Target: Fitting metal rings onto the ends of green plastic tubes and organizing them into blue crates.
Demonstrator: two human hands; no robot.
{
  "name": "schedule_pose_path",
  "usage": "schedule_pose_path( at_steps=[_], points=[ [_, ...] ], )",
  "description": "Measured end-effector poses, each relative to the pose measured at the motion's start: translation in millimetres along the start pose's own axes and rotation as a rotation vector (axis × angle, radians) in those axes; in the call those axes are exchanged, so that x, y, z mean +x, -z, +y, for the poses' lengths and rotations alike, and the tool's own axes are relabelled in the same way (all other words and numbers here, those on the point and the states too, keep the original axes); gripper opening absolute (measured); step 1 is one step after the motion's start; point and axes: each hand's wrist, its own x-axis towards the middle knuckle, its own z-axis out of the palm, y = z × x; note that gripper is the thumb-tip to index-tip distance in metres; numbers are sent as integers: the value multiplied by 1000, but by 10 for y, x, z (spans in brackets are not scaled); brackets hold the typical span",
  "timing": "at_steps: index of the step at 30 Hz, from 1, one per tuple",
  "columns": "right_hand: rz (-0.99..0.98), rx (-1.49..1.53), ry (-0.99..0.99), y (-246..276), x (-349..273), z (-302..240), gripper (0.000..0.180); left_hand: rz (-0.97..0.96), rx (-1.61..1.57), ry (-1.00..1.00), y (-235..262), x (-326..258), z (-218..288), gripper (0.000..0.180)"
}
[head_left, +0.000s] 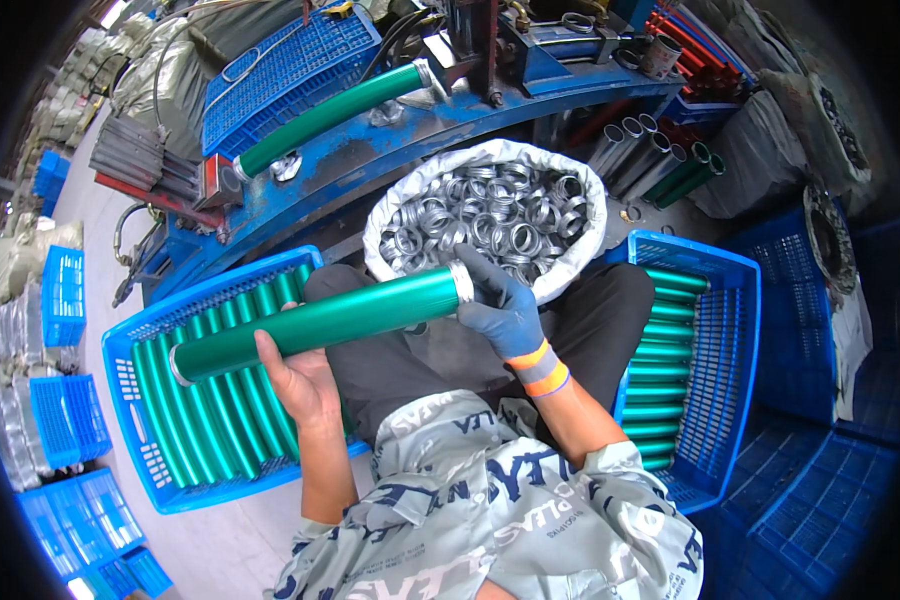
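Observation:
A shiny green tube (320, 322) lies across my lap, tilted up to the right. Under its left half, my bare left hand (305, 385) cradles it, the thumb in front and the fingers behind. My right hand (500, 305), in a blue-grey glove with an orange cuff, closes around the silver ring (461, 282) at the tube's right end. Another pale rim shows at the left end. Just beyond my right hand stands a white sack (378, 220) full of loose silver rings (490, 215).
Blue crates of green tubes flank me, one left (130, 400) and one right (735, 370). Ahead, a blue machine bench (320, 190) carries a second green tube (330, 118) between metal end pieces. Several grey and green pipes (650, 160) stand behind the sack. Stacked blue crates (830, 500) fill the lower right.

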Motion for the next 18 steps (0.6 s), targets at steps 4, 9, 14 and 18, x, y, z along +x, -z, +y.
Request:
schedule_pose_path(
  at_steps=[4,9,14,18],
  points=[
    [76,-35,-38,-92,51,-14,82,8,27,-42,21,28,-54,52],
    [21,-126,-85,26,115,176,75,-7,116,-60,122,99,0,49],
    [275,-17,-318,547,-63,527,81,-390,322,-113,-215,75,-288,75],
    [298,192,-241,774,-433,765,71,-533,-265,-207,-648,400,393,85]
  ],
)
